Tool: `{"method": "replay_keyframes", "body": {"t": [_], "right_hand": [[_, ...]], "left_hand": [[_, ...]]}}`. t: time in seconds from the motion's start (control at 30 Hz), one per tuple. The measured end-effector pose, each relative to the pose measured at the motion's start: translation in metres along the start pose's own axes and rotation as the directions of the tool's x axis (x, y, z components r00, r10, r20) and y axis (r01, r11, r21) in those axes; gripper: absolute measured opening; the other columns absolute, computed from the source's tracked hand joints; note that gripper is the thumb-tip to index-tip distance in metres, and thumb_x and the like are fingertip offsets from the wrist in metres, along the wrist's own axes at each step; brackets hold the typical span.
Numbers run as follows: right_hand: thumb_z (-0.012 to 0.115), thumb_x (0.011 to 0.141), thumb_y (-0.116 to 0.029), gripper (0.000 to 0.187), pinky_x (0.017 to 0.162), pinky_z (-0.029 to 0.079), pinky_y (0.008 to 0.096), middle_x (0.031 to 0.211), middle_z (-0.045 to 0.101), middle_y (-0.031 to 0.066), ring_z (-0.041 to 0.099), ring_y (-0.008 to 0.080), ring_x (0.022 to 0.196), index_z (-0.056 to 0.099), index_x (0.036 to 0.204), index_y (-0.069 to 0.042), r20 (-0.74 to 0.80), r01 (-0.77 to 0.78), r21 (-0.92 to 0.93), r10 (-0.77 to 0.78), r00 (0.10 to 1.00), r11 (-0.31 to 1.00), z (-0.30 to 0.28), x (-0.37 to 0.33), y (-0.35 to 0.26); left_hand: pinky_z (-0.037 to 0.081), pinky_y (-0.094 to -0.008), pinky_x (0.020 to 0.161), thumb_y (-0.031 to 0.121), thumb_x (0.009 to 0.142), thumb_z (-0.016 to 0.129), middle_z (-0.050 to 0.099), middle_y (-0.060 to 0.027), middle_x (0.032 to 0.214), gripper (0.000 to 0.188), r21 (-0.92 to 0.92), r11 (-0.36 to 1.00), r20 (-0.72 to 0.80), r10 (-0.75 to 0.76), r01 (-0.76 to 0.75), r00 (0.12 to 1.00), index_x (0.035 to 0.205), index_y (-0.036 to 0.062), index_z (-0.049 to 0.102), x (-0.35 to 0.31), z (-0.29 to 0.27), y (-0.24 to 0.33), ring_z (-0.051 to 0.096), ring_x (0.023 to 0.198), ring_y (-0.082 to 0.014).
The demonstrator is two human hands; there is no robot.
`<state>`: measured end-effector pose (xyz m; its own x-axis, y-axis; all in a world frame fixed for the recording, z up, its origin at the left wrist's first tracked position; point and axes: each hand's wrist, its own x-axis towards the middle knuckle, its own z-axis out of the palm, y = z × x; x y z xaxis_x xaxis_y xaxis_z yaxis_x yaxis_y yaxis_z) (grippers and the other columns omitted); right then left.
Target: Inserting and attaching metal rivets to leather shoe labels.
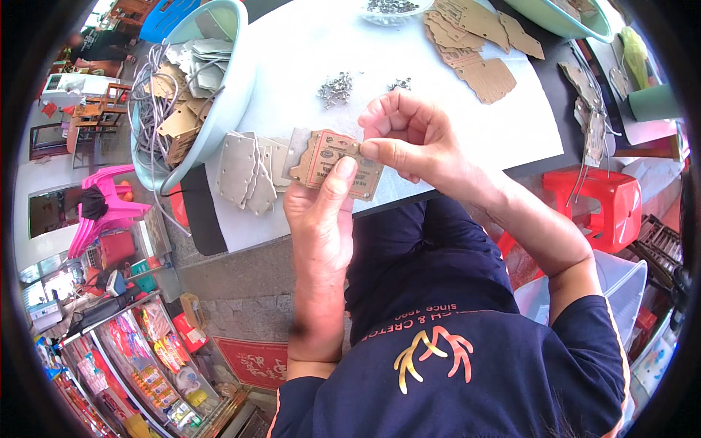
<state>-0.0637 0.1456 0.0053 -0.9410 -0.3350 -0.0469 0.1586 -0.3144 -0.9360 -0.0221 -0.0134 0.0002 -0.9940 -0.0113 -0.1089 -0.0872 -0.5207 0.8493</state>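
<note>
My left hand (321, 215) grips a brown printed plate (318, 155) over the near edge of the table, its thumb pressed flat on top. A grey plate (295, 150) shows behind it on the left. My right hand (420, 139) has thumb and forefinger closed at the brown plate's right corner; anything between the fingertips is too small to make out. Overlapping grey plates (241, 175) lie just left of my left hand. Beyond the hands sit a heap of small shiny metal fasteners (335, 90) and a smaller cluster of fasteners (399, 85).
White sheeting (292, 51) covers the table. Brown plates (488, 79) are spread at the far right, near a clear bowl of small parts (393, 13). At left stands a light-blue basin (244, 62) with plates and grey cord. A red stool (613, 212) is at right.
</note>
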Motion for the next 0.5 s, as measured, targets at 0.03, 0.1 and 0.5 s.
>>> {"method": "replay_keyframes", "body": {"t": [0.03, 0.1, 0.5], "right_hand": [[0.065, 0.092, -0.022, 0.020, 0.049, 0.036, 0.0162, 0.075, 0.059, -0.0052, 0.046, -0.0010, 0.058, 0.063, 0.101, -0.004, 0.004, -0.008, -0.058, 0.008, 1.000, 0.998, 0.001, -0.001, 0.001], [0.063, 0.093, -0.025, 0.022, 0.049, 0.037, 0.0171, 0.071, 0.056, -0.0049, 0.046, -0.0003, 0.057, 0.063, 0.100, -0.003, 0.048, -0.044, -0.226, 0.057, 0.997, 0.973, 0.002, -0.005, -0.004], [0.061, 0.094, -0.019, 0.018, 0.050, 0.037, 0.0207, 0.067, 0.053, -0.0046, 0.046, 0.0012, 0.058, 0.062, 0.094, -0.002, 0.158, 0.025, -0.530, 0.071, 0.985, 0.847, 0.003, -0.013, -0.018]], "left_hand": [[0.046, -0.0341, 0.093, 0.004, 0.090, 0.058, 0.064, -0.0062, 0.109, 0.029, 0.010, 1.000, -0.042, 0.002, -0.002, 0.999, 0.120, 0.0042, 0.058, 0.000, -0.001, 0.000, 0.059, 0.100, -0.0143], [0.046, -0.0341, 0.092, 0.003, 0.090, 0.058, 0.064, -0.0058, 0.108, 0.029, 0.029, 0.999, -0.030, 0.024, -0.024, 0.999, 0.119, 0.0046, 0.058, -0.001, -0.004, 0.002, 0.059, 0.100, -0.0143], [0.048, -0.0321, 0.088, 0.005, 0.089, 0.060, 0.063, -0.0041, 0.104, 0.026, -0.153, 0.985, -0.044, -0.089, 0.081, 0.995, 0.115, 0.0045, 0.059, -0.012, -0.007, 0.007, 0.060, 0.096, -0.0136]]}}
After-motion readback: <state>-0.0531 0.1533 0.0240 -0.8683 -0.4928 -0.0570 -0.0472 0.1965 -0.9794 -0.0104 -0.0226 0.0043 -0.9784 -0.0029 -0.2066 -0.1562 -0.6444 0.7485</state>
